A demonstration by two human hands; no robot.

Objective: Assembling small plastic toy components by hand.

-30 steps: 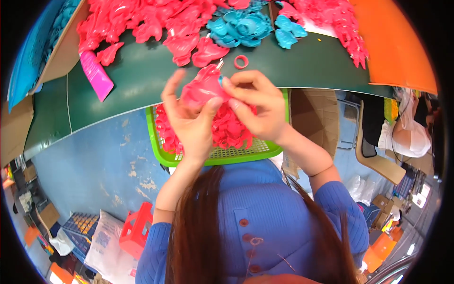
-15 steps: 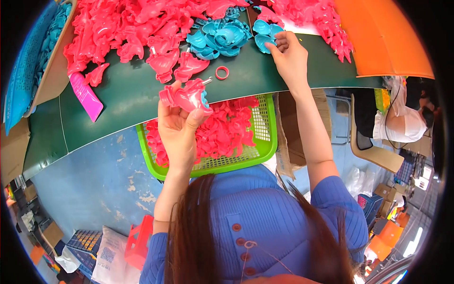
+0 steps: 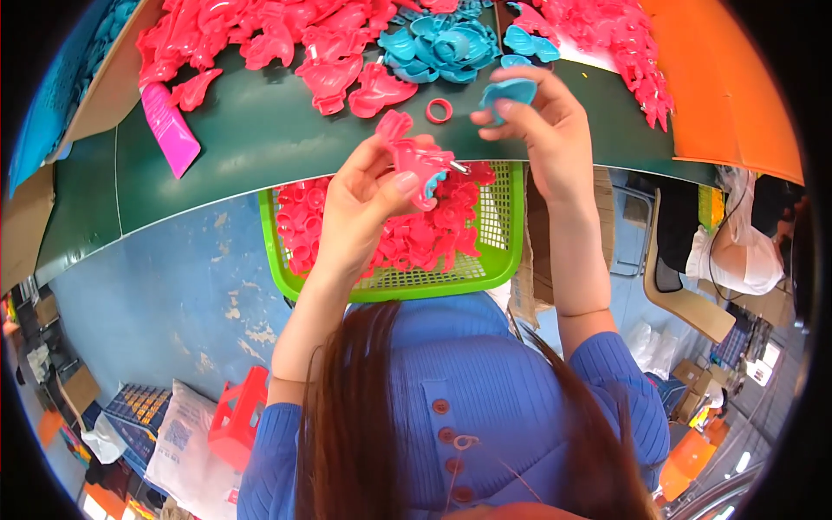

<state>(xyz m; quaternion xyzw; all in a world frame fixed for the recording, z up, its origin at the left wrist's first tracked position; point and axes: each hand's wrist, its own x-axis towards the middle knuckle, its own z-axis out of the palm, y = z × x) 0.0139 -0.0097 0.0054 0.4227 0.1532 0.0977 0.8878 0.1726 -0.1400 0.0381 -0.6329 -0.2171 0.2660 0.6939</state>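
Note:
Between the fingers and thumb of my left hand [image 3: 364, 195] is a glossy pink plastic part [image 3: 414, 158]. A metal pin sticks out of its right side, and some blue shows at its lower end. My right hand [image 3: 555, 126] pinches a blue curved plastic shell [image 3: 510, 92] just to the right, held apart from the pink part. Beyond them on the green table lie a pink ring [image 3: 439, 111] and a heap of blue shells [image 3: 446, 48]. A few more blue shells [image 3: 530, 43] lie past my right hand.
Pink parts [image 3: 269, 26] are heaped along the far table, with another pile [image 3: 611, 39] at right. A magenta tube [image 3: 170, 130] lies at left. Below the table edge, a green basket [image 3: 407, 290] holds pink pieces. An orange box [image 3: 737, 87] borders the right side.
My right hand has lifted a blue shell off the table and brought it nearer. My left hand has moved right with the pink part, turning it. The view has shifted slightly.

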